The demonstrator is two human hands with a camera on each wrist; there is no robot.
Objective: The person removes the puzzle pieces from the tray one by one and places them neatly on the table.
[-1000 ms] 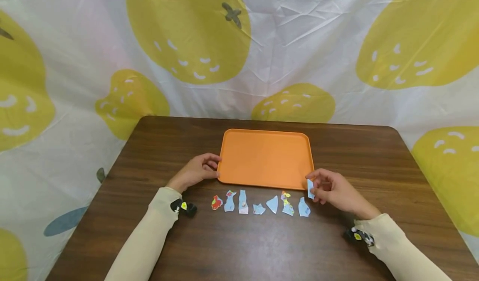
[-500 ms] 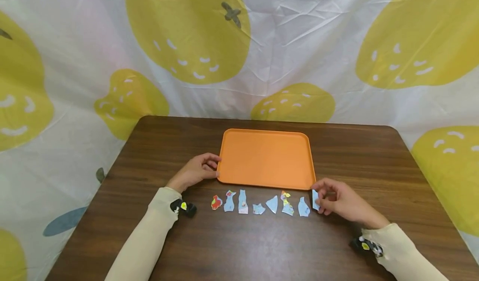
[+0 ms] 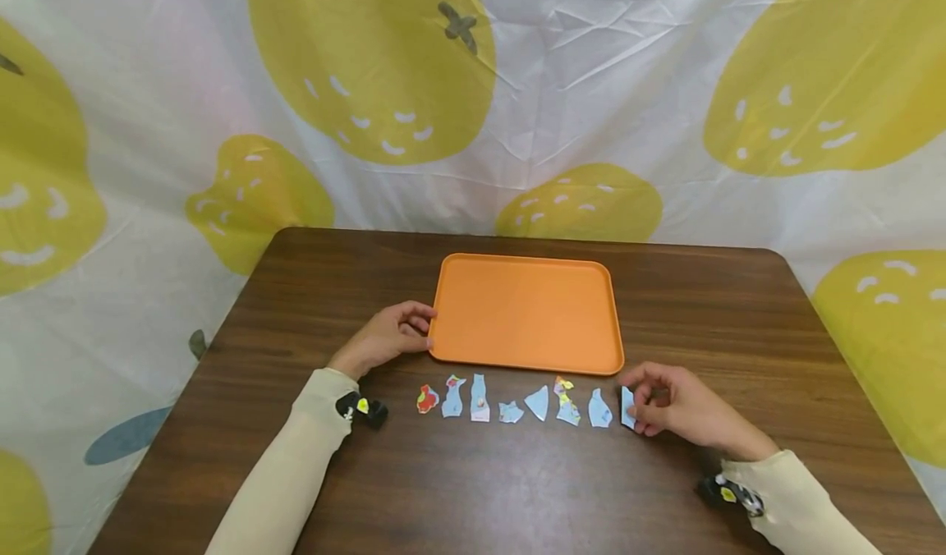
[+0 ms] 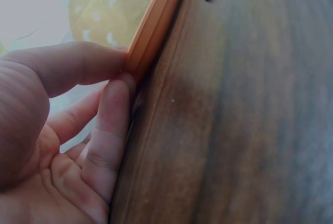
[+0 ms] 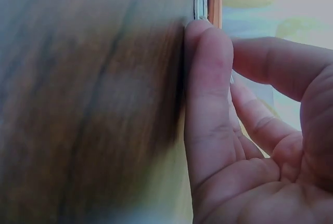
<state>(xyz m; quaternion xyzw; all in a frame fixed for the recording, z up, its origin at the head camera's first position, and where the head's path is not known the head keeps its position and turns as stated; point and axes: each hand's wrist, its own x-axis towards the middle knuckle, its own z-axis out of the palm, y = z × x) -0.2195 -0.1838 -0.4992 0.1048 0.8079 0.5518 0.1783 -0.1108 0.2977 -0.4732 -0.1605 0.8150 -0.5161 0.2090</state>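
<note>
My right hand (image 3: 676, 403) pinches a light-blue puzzle piece (image 3: 627, 405) at the right end of a row, low over the table or on it; I cannot tell which. Several flat, irregular pieces make up the row, from a red one (image 3: 427, 400) at the left to a light-blue one (image 3: 600, 408) beside the held piece. Behind them lies an orange tray (image 3: 528, 313), with nothing on it. At the tray's left edge, my left hand (image 3: 384, 337) touches the rim with thumb and fingertips; the left wrist view shows this contact at the orange rim (image 4: 151, 26).
The dark wooden table (image 3: 502, 489) extends in front of the row and to both sides. A white cloth (image 3: 562, 71) printed with yellow fruit hangs behind the table. Small black wrist devices, such as the left one (image 3: 362, 410), sit at both cuffs.
My right hand has moved right and toward me with the light-blue piece, away from the tray's front right corner. The left hand has stayed at the tray's edge.
</note>
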